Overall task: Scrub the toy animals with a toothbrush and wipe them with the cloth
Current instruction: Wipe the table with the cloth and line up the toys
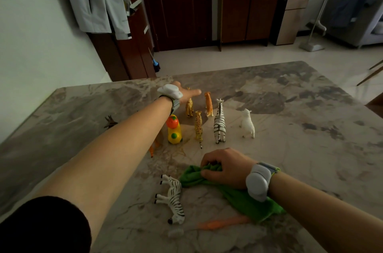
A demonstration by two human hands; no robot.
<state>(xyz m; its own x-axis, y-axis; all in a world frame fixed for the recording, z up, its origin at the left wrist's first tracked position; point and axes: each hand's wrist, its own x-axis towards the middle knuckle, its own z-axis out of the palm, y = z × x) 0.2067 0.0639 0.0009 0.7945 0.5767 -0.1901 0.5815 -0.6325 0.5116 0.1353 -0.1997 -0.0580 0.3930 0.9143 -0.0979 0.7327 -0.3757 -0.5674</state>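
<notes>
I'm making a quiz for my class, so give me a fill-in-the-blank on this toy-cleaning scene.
The right hand grips the ___ cloth.
The zebra beside the cloth lies on its ___.
The toothbrush has an ___ handle.
Missing words: green; side; orange.

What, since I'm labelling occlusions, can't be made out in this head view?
All in the head view:
- Left hand: fingers hidden behind its wrist band; grip on the giraffe unclear.
- Orange animal: mostly under the left forearm.
- Dark animal: partly behind that forearm, dim.
- Toothbrush: blurred near the bottom edge.
</notes>
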